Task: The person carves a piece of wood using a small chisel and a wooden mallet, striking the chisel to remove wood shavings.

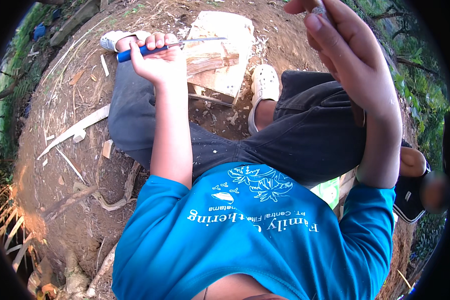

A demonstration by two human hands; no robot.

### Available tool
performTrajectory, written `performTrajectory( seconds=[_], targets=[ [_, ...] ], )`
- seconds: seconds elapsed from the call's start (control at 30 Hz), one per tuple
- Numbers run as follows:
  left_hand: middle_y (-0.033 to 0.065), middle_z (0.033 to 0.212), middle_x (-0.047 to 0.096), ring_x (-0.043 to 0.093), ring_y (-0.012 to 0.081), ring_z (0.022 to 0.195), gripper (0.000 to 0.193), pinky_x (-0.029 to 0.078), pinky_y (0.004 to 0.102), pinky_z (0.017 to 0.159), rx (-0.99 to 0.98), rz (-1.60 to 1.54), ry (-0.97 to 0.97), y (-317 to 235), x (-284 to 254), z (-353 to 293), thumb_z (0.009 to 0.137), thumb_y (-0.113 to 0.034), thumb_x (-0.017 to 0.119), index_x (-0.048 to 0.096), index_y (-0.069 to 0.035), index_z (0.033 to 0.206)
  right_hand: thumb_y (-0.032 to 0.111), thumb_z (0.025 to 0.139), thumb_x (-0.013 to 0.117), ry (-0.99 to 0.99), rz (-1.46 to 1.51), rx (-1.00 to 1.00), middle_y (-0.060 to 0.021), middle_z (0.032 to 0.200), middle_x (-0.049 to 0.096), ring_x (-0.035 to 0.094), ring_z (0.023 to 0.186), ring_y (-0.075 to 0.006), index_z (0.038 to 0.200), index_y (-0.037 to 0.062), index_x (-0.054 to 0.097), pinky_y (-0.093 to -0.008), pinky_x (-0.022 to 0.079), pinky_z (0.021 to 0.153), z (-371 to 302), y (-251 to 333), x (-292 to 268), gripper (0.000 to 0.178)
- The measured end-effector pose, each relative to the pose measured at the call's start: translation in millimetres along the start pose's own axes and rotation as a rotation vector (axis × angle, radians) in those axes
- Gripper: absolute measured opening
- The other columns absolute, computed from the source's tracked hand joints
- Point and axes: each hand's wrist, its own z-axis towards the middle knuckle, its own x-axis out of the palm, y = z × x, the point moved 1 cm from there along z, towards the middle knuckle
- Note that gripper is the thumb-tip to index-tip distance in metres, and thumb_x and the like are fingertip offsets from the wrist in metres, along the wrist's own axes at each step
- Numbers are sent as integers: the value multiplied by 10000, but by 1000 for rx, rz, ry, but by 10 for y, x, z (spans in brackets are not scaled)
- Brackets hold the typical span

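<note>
My left hand [160, 65] is closed around the blue handle of a knife [144, 50], out in front of me on the left. Its thin blade points right, above a pale wooden block [222, 24] with a brown piece of split wood [210, 64] lying on it. Raised at the upper right, my right hand [352, 55] has its thumb and fingers pinched together. Something small and greyish shows at the thumb tip; its kind I cannot make out, and the frame's edge cuts off the fingertips.
My legs in dark trousers [310, 130] straddle the block, with white clogs [265, 82] on my feet. A long pale wood strip [80, 127] and scattered chips lie on the dirt at left. Someone in dark clothing [410, 200] is close by at right.
</note>
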Motion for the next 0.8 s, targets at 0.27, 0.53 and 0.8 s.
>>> performTrajectory(
  seconds=[0.27, 0.53, 0.8],
  targets=[
    [8, 688, 454, 426, 153, 641, 139, 381, 323, 614, -68, 434, 542, 198, 500, -38, 1039, -201, 548, 590, -95, 959, 117, 1073, 520, 71, -63, -198, 21, 777, 505, 444, 651, -57, 1218, -38, 596, -249, 377, 582, -24, -75, -21, 225],
    [7, 692, 455, 444, 148, 642, 138, 398, 324, 599, -169, 535, 603, 291, 496, 51, 1006, -207, 614, 551, -98, 949, 151, 1073, 536, -31, -155, -176, 42, 753, 504, 443, 632, -39, 1242, -38, 591, -235, 375, 573, -80, -20, 66, 259],
    [-19, 685, 469, 441, 85, 567, 119, 398, 261, 565, -269, 537, 507, 420, 555, -12, 1007, -171, 631, 535, -107, 978, 204, 1092, 519, -86, 106, -143, 65, 713, 469, 400, 595, -21, 1226, -24, 586, -218, 358, 548, -32, 282, 9, 273]
  ],
)
